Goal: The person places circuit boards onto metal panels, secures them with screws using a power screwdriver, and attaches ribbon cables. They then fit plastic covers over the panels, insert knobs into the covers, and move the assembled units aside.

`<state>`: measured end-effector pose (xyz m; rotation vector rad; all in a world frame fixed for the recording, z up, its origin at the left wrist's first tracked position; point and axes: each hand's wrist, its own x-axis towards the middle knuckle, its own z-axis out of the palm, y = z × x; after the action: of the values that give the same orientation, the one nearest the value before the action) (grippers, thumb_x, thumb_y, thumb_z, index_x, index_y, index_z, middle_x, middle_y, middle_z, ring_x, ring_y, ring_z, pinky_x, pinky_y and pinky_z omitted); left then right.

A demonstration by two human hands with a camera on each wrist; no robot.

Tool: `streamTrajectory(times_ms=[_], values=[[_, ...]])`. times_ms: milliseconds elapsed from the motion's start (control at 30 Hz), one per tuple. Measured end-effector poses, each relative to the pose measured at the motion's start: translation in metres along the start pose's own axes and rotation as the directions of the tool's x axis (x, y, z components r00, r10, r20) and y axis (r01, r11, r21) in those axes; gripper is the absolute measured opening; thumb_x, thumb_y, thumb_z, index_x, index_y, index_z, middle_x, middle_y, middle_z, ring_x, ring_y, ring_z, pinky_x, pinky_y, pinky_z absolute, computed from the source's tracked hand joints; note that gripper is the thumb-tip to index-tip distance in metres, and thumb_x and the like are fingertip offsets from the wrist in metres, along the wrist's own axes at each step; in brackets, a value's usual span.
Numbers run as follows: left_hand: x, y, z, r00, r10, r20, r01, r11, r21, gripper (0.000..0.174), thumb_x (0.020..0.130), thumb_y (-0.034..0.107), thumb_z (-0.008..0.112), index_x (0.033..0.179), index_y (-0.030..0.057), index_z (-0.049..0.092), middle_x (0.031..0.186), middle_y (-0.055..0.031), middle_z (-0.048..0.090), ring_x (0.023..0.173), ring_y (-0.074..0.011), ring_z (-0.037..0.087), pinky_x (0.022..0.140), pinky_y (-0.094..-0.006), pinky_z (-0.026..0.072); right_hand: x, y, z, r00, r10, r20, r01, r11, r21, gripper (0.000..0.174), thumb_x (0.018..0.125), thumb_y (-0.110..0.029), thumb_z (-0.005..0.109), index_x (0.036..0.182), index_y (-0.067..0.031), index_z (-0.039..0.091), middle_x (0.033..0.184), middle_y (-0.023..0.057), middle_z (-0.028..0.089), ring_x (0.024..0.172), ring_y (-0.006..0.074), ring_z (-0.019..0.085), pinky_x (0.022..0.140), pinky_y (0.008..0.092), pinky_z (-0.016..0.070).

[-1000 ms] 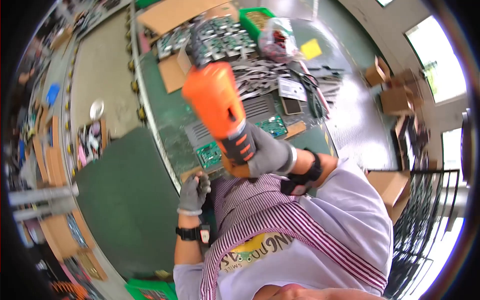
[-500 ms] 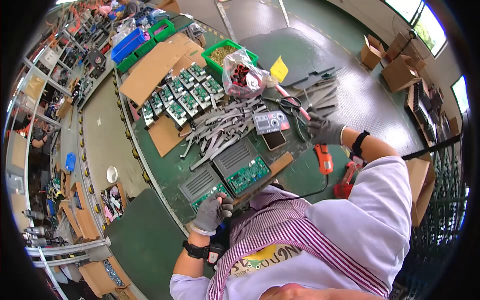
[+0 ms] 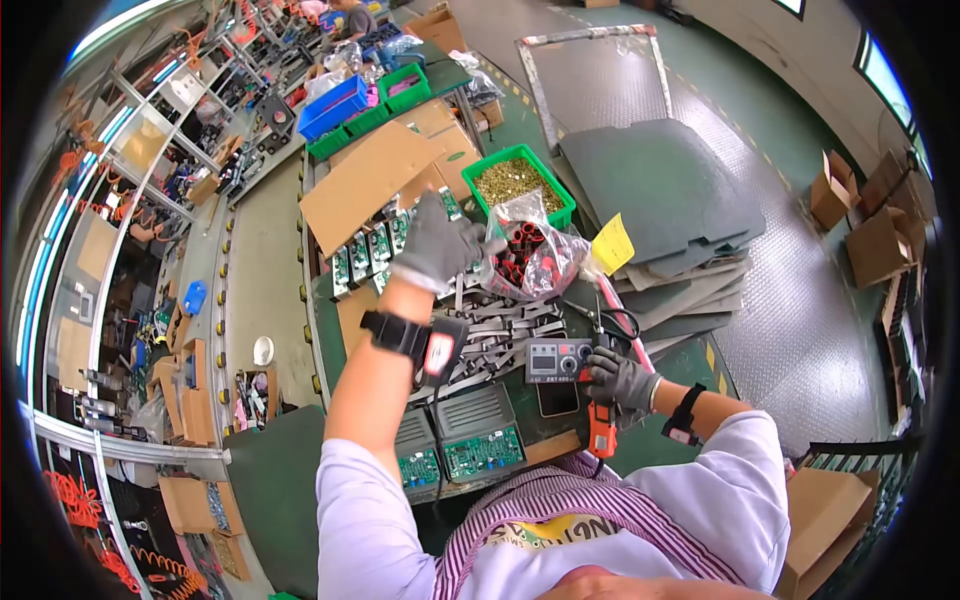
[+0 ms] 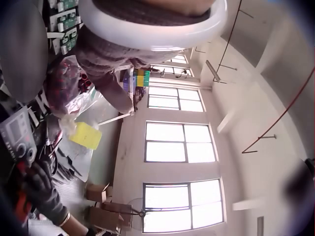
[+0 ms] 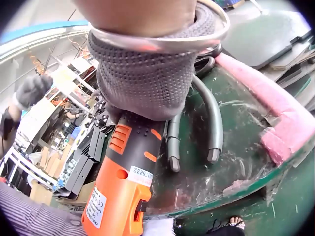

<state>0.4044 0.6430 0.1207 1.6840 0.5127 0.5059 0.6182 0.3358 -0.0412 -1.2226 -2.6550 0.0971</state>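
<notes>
My gloved left hand (image 3: 435,245) reaches far forward over the grey straps (image 3: 485,335) and the rows of green boards in white housings (image 3: 375,245). Its fingers stretch forward and the thumb spreads toward the clear plastic bag of red and black parts (image 3: 525,255); nothing shows in its grasp. In my right hand (image 3: 622,382) is an orange and black electric screwdriver (image 5: 120,189), gripped round its black part. That hand is beside a small dark instrument (image 3: 558,362) and a phone (image 3: 558,400). Two grey ribbed housings with green circuit boards (image 3: 485,453) lie near my apron.
A green bin of brass-coloured parts (image 3: 515,185) stands behind the bag. Grey handles of a tool (image 5: 215,132) and a pink padded bar (image 5: 251,86) lie by the right hand. Cardboard sheets (image 3: 370,185) cover the back left, and stacked dark sheets (image 3: 660,190) stand right.
My left hand has gone from the near housings forward over the straps and boards. The screwdriver, earlier raised at the middle, went to the right with my right hand and is now beside the instrument.
</notes>
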Motion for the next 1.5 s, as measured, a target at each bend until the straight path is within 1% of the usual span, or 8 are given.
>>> streamTrajectory(times_ms=[267, 400, 767, 1067, 1167, 1267, 1333, 1500], values=[[-0.056, 0.044, 0.027, 0.691, -0.641, -0.334, 0.196, 0.611, -0.767, 0.053, 0.092, 0.042, 0.037, 0.124, -0.0005, 0.036, 0.129, -0.0228, 0.039, 0.12, -0.0341, 0.037, 0.097, -0.0506, 0.0349, -0.003, -0.018, 0.004, 0.766, 0.633, -0.111, -0.531, 0.72, 0.447, 0.029, 0.071, -0.006, 0.054, 0.1, -0.0085, 0.055, 0.106, 0.0142, 0.049, 0.101, 0.0329, 0.048, 0.085, 0.0397, 0.0422], [-0.182, 0.036, 0.008, 0.879, -0.445, -0.172, 0.134, 0.576, -0.806, 0.042, 0.091, 0.035, 0.044, 0.114, -0.0008, 0.048, 0.107, -0.0185, 0.055, 0.102, -0.0325, 0.054, 0.092, -0.0482, 0.041, 0.009, -0.025, -0.014, 0.701, 0.676, -0.228, -0.57, 0.723, 0.391, 0.035, 0.065, 0.0, 0.056, 0.1, -0.0023, 0.053, 0.107, 0.0157, 0.049, 0.098, 0.0343, 0.049, 0.084, 0.0393, 0.0415], [-0.565, 0.047, 0.024, 0.396, -0.421, -0.816, -0.306, 0.778, -0.549, 0.031, 0.091, 0.028, 0.045, 0.108, 0.004, 0.052, 0.102, -0.013, 0.06, 0.091, -0.0245, 0.059, 0.082, -0.0427, 0.0482, 0.181, -0.158, -0.052, 0.992, 0.026, 0.12, -0.093, 0.794, 0.6, 0.032, 0.063, -0.003, 0.061, 0.094, -0.002, 0.053, 0.079, 0.0137, 0.053, 0.069, 0.0325, 0.056, 0.061, 0.0379, 0.0452], [-0.761, 0.004, 0.23, -0.302, -0.571, -0.763, -0.523, 0.769, -0.369, 0.013, 0.087, 0.022, 0.053, 0.083, 0.0094, 0.052, 0.082, -0.0029, 0.056, 0.076, -0.0175, 0.057, 0.069, -0.0341, 0.0486, 0.267, -0.393, 0.095, 0.485, -0.603, 0.634, 0.057, 0.745, 0.665, 0.037, 0.075, -0.019, 0.054, 0.11, -0.0062, 0.055, 0.098, 0.0168, 0.06, 0.086, 0.0337, 0.058, 0.078, 0.04, 0.0457], [-0.799, -0.058, 0.366, 0.139, -0.466, -0.874, 0.932, 0.359, -0.043, 0.014, 0.071, 0.012, 0.053, 0.085, 0.0076, 0.053, 0.08, -0.0074, 0.053, 0.077, -0.022, 0.053, 0.066, -0.0321, 0.0435, 0.265, -0.448, 0.207, 0.486, -0.471, 0.736, -0.159, 0.781, 0.604, 0.037, 0.077, -0.023, 0.052, 0.111, -0.0083, 0.055, 0.103, 0.0162, 0.06, 0.089, 0.0343, 0.058, 0.079, 0.0386, 0.046], [-0.773, -0.094, 0.512, -0.215, -0.853, -0.475, 0.431, 0.354, -0.83, 0.026, 0.078, 0.023, 0.055, 0.098, 0.0064, 0.058, 0.089, -0.0137, 0.061, 0.082, -0.029, 0.059, 0.073, -0.0353, 0.0459, 0.249, -0.478, 0.329, 0.501, -0.312, 0.807, -0.352, 0.779, 0.52, 0.037, 0.079, -0.027, 0.05, 0.11, -0.0088, 0.056, 0.107, 0.0145, 0.06, 0.094, 0.0341, 0.057, 0.082, 0.0384, 0.0451], [-0.754, -0.104, 0.585, -0.268, -0.92, -0.286, 0.259, 0.218, -0.941, 0.033, 0.079, 0.028, 0.057, 0.104, 0.0065, 0.059, 0.093, -0.0148, 0.064, 0.085, -0.0298, 0.061, 0.077, -0.0357, 0.0462, 0.256, -0.5, 0.34, 0.412, -0.776, 0.478, 0.692, 0.608, 0.39, 0.041, 0.078, -0.036, 0.054, 0.105, -0.0065, 0.059, 0.109, 0.0144, 0.059, 0.103, 0.0318, 0.054, 0.086, 0.0396, 0.0431], [-0.712, -0.023, 0.541, -0.413, -0.908, 0.073, -0.066, -0.05, -0.997, 0.034, 0.079, 0.032, 0.06, 0.103, 0.0086, 0.062, 0.093, -0.0128, 0.065, 0.089, -0.0252, 0.061, 0.079, -0.034, 0.0451, 0.243, -0.503, 0.365, 0.369, -0.628, 0.685, 0.588, 0.729, 0.351, 0.037, 0.076, -0.036, 0.058, 0.103, -0.0109, 0.062, 0.108, 0.0143, 0.059, 0.101, 0.0297, 0.055, 0.082, 0.0404, 0.0438]])
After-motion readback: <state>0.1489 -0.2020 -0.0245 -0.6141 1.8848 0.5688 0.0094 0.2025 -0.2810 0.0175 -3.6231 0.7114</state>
